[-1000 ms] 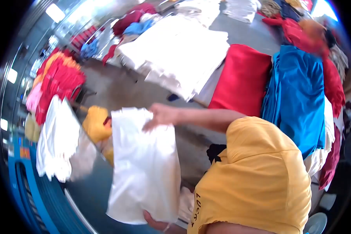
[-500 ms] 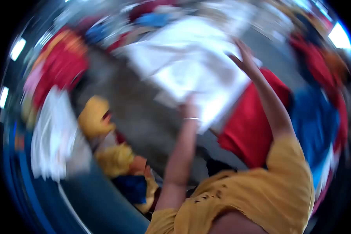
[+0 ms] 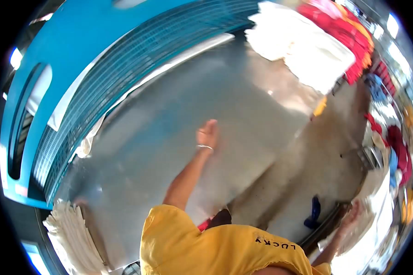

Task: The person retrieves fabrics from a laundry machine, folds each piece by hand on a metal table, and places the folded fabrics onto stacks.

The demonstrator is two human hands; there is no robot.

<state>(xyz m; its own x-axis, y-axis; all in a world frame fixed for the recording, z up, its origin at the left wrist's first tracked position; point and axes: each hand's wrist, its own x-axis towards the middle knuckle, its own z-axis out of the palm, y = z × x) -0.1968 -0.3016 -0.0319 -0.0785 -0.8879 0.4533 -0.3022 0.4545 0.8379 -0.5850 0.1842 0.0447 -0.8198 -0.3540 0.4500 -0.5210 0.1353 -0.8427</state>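
Note:
My left hand [image 3: 207, 134], with a thin bangle at the wrist, is above the bare grey metal surface [image 3: 170, 133]. Its fingers look curled in, and nothing shows in them. Low on the right, my right hand [image 3: 350, 219] is over the edge of a white cloth [image 3: 369, 229]. The fingers of that hand look stretched out, though blurred, and whether they touch the cloth is unclear.
A large blue machine [image 3: 92, 34] with a grille runs along the upper left. White folded cloths [image 3: 303, 46] lie at the upper right beside red cloths [image 3: 353, 34]. More white cloth [image 3: 73, 233] hangs lower left. A dark blue object [image 3: 314, 213] is on the floor.
The view has swung left, from the white cloth to the metal surface and blue machine. My left hand has come away from the white cloth; my right hand stays near it.

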